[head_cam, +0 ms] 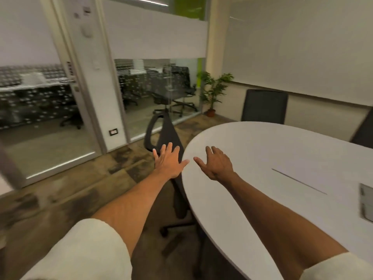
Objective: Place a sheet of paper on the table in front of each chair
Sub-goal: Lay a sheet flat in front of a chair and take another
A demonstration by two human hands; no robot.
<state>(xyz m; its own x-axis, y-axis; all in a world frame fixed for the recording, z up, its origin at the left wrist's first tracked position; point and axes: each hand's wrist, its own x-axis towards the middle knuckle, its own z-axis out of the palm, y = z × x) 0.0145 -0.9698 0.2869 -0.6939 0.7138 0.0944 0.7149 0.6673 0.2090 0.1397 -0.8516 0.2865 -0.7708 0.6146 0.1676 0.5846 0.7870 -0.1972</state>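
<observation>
Cream sleeves [84,253] were seen at the frame's bottom, with bare forearms stretched forward from them. The left hand [168,161] was spread flat, fingers straight and nothing held, over the back of a black chair [171,136] drawn up to the rounded end of the white table [282,154]. The right hand [217,163] was held just beside it above the tabletop, fingers loosely extended and likewise empty; contact with the surface could not be judged. A second chair [264,107] was set at the far side.
</observation>
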